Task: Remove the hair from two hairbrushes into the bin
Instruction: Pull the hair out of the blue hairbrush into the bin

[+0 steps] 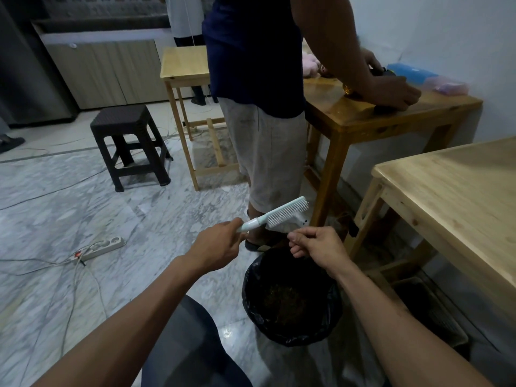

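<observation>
Holding the hairbrush [275,214] by its handle, the left hand [216,247] keeps it above the far rim of the bin [290,300]. The right hand [314,244] is pinched closed just below the bristles; hair between its fingertips cannot be confirmed. Release is best made directly over the bin opening, fingers rubbed apart.
</observation>
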`<state>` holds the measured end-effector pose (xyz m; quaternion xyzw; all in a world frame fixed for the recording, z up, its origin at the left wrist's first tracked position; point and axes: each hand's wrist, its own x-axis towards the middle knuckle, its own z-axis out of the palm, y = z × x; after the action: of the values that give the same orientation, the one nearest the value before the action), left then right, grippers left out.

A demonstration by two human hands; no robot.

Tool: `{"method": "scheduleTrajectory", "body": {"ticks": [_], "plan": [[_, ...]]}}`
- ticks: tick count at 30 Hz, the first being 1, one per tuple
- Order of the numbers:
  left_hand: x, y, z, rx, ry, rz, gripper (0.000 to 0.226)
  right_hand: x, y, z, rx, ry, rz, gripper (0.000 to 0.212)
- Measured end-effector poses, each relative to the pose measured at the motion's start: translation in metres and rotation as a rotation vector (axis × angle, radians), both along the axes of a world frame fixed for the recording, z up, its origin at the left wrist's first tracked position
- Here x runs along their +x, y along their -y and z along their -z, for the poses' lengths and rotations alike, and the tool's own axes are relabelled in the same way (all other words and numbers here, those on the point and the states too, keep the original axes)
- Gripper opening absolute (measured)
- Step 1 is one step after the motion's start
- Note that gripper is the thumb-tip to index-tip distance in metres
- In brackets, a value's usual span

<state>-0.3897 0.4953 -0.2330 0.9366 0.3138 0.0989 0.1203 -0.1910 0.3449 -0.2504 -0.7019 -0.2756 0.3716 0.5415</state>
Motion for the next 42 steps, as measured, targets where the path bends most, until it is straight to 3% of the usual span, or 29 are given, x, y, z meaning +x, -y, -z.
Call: {"method": "scheduleTrajectory", "body": {"ticks": [8,14,20,27,30,32,35,37,42], "plan": [[0.002,-0.001,0.007,0.096,-0.022,-0.040,0.025,0.005,0.015,0.028,-0.389,0.376,-0.170,0.021],[0.001,-0.004,0.002,0.253,-0.066,-0.027,0.027,0.009,0.014,0.027,-0.570,0.606,-0.136,0.025],[-0.007,-0.009,-0.001,0.376,-0.108,-0.106,0.019,0.008,0.012,0.014,-0.315,0.248,0.239,0.020],[0.001,-0.001,0.008,0.313,-0.204,-0.236,0.025,0.004,0.005,-0.009,0.215,-0.089,0.443,0.020],[0.008,0.004,0.005,0.185,-0.221,-0.266,0.025,0.004,0.005,-0.015,0.266,-0.134,0.427,0.020],[0.013,0.004,0.001,0.037,-0.158,-0.329,0.026,0.002,0.007,-0.012,0.170,-0.045,0.316,0.021],[0.017,0.001,-0.007,-0.121,-0.007,-0.433,0.030,0.002,0.019,0.007,-0.205,0.390,-0.039,0.024],[0.017,-0.001,-0.012,-0.104,0.086,-0.457,0.031,0.004,0.027,0.018,-0.396,0.594,-0.184,0.027],[0.014,0.000,-0.018,0.075,0.066,-0.367,0.031,0.002,0.019,0.012,-0.562,0.552,-0.281,0.028]]}}
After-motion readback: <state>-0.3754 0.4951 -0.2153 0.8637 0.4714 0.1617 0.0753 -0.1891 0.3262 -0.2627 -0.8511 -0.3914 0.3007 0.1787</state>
